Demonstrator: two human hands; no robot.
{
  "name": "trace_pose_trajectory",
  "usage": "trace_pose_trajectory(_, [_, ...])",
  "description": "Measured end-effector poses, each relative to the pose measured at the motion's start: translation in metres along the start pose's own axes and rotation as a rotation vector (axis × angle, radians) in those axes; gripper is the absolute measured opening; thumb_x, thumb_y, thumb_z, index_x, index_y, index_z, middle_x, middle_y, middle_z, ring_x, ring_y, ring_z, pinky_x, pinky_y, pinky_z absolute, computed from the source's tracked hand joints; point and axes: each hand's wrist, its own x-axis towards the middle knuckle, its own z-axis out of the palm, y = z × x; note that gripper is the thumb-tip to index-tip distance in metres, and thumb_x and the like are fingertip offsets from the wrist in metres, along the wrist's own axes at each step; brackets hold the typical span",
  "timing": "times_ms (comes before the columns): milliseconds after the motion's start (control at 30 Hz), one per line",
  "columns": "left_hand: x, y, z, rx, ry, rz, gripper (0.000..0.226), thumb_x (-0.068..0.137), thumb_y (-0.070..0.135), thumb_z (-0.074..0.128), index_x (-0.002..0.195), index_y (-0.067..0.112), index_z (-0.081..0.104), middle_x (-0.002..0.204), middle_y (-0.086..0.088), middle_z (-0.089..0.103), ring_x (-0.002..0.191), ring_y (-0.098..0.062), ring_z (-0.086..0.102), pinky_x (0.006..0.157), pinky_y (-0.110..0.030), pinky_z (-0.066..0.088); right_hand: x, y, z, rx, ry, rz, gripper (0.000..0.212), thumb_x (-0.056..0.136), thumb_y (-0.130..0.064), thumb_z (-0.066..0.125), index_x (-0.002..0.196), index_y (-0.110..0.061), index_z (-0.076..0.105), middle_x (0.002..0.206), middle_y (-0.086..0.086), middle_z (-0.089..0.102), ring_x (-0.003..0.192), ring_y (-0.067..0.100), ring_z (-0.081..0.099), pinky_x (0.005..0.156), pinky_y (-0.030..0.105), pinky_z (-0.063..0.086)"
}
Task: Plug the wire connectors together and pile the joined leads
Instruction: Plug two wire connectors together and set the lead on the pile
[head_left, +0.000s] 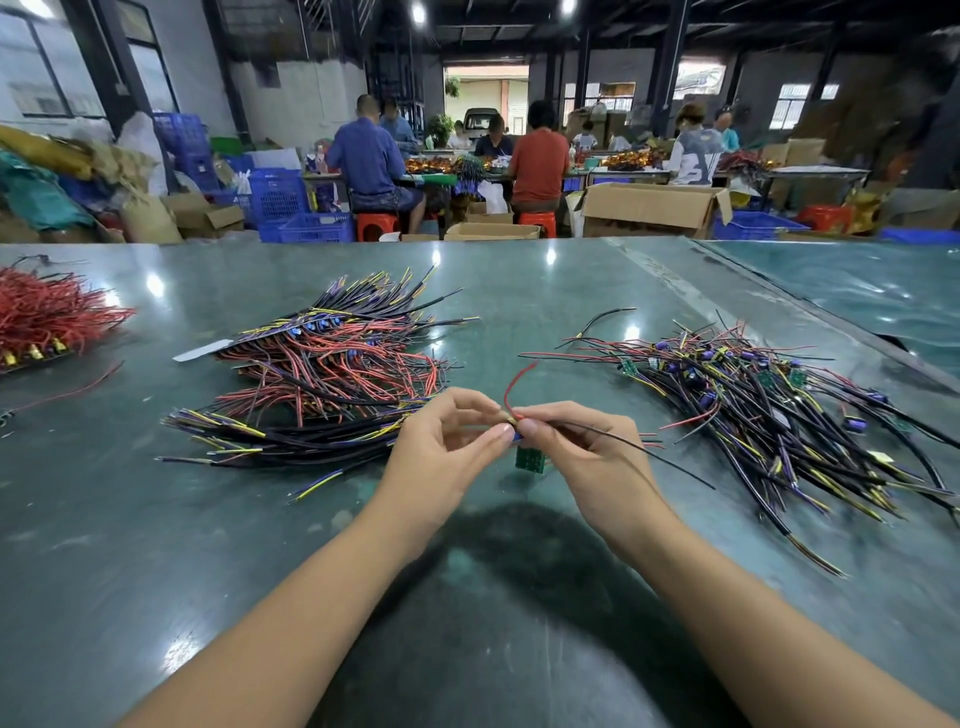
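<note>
- red-and-black joined leads (332, 364) lie heaped on the green table (519, 597), left of the hands; by the look of it, much is done.
- left hand (441, 447) and right hand (587, 457) pinch one connector (513, 422) between thumbs and forefingers, a small green board (530, 459) hanging under it.
- unjoined leads (769, 410) wait on the right, a good many left.
- whether this pair is seated, i cannot tell.

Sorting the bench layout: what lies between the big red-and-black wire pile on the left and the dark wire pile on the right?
In the head view, both hands, left and right, pinch a red lead's connector over bare green tabletop.
</note>
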Motion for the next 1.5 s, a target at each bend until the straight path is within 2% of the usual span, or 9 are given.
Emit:
trace_pose_trajectory(133, [-0.001, -0.002, 0.002, -0.147, -0.057, -0.257, 0.016, 0.09, -0.001, 0.056, 0.097, 0.007, 0.068, 0.084, -0.006, 0.072, 0.073, -0.013, 0.068, 0.076, -0.025, 0.057, -0.002, 0.003, 0.0, -0.064, -0.04, -0.006, 0.017, 0.084, 0.002, 0.065, 0.082, -0.014, 0.072, 0.08, -0.001, 0.074, 0.076, 0.009, 0.065, 0.074, 0.02, 0.051])
trace_pose_trajectory(333, [-0.004, 0.001, 0.003, -0.238, -0.049, -0.346, 0.02, 0.079, -0.007, 0.064, 0.082, 0.009, 0.076, 0.082, -0.007, 0.073, 0.077, -0.015, 0.07, 0.07, -0.021, 0.056, -0.001, 0.008, 0.004, -0.325, 0.097, -0.131, 0.023, 0.086, -0.005, 0.066, 0.077, -0.026, 0.067, 0.077, -0.011, 0.064, 0.072, 0.001, 0.059, 0.068, 0.017, 0.046])
trace_pose_trajectory(567, [-0.002, 0.004, 0.003, -0.243, -0.064, -0.347, 0.017, 0.072, -0.004, 0.069, 0.075, 0.01, 0.077, 0.077, -0.01, 0.073, 0.071, -0.016, 0.071, 0.066, -0.021, 0.056, 0.007, 0.005, -0.001, -0.195, 0.265, 0.046, 0.024, 0.092, -0.012, 0.06, 0.069, -0.021, 0.063, 0.058, -0.009, 0.062, 0.054, 0.004, 0.051, 0.058, 0.024, 0.045])
trace_pose_trajectory(733, [-0.005, 0.003, 0.003, -0.232, -0.099, -0.362, 0.019, 0.072, -0.009, 0.069, 0.08, 0.007, 0.074, 0.075, -0.012, 0.072, 0.068, -0.017, 0.07, 0.064, -0.021, 0.055, 0.019, -0.003, -0.023, 0.108, 0.446, 0.153, 0.021, 0.093, -0.005, 0.056, 0.073, -0.007, 0.058, 0.051, -0.005, 0.054, 0.04, 0.002, 0.043, 0.042, 0.014, 0.035])
trace_pose_trajectory(867, [-0.006, 0.006, 0.005, -0.219, -0.125, -0.374, 0.02, 0.072, -0.01, 0.069, 0.08, 0.007, 0.075, 0.077, -0.013, 0.072, 0.07, -0.019, 0.071, 0.064, -0.022, 0.055, 0.024, -0.008, -0.039, 0.298, 0.511, 0.223, 0.015, 0.092, -0.003, 0.057, 0.077, -0.003, 0.058, 0.062, 0.005, 0.056, 0.043, 0.003, 0.051, 0.047, 0.012, 0.044])
trace_pose_trajectory(1033, [-0.01, 0.01, 0.008, -0.177, -0.222, -0.382, 0.024, 0.072, -0.014, 0.068, 0.073, 0.008, 0.076, 0.076, -0.011, 0.072, 0.069, -0.022, 0.071, 0.064, -0.024, 0.056, 0.025, -0.011, -0.044, 0.333, 0.607, 0.196, 0.019, 0.092, -0.004, 0.058, 0.074, -0.008, 0.059, 0.047, -0.006, 0.057, 0.042, 0.002, 0.051, 0.047, 0.011, 0.045])
trace_pose_trajectory(1200, [-0.017, 0.011, 0.009, -0.18, -0.34, -0.384, 0.022, 0.072, -0.006, 0.07, 0.092, 0.004, 0.069, 0.082, -0.009, 0.073, 0.076, -0.02, 0.072, 0.069, -0.023, 0.055, 0.026, -0.026, -0.049, 0.282, 0.45, 0.167, 0.015, 0.093, -0.003, 0.055, 0.079, -0.006, 0.06, 0.053, -0.005, 0.055, 0.043, 0.003, 0.046, 0.045, 0.012, 0.041])
trace_pose_trajectory(1333, [-0.015, 0.011, 0.009, -0.232, -0.328, -0.364, 0.051, 0.063, 0.011, 0.074, 0.113, 0.011, 0.065, 0.104, -0.008, 0.072, 0.096, -0.023, 0.07, 0.075, -0.025, 0.055, 0.042, -0.062, -0.074, 0.179, 0.271, 0.23, 0.015, 0.093, -0.005, 0.053, 0.08, -0.003, 0.06, 0.061, 0.001, 0.054, 0.041, 0.001, 0.045, 0.042, 0.009, 0.04])
trace_pose_trajectory(1500, [-0.009, 0.006, 0.008, -0.25, -0.216, -0.365, 0.049, 0.065, 0.012, 0.071, 0.113, 0.009, 0.063, 0.094, -0.009, 0.072, 0.082, -0.02, 0.07, 0.073, -0.026, 0.057, 0.093, -0.096, -0.115, -0.327, 0.057, 0.372, 0.016, 0.093, -0.01, 0.055, 0.085, 0.001, 0.063, 0.063, 0.002, 0.055, 0.043, 0.001, 0.047, 0.041, 0.009, 0.041])
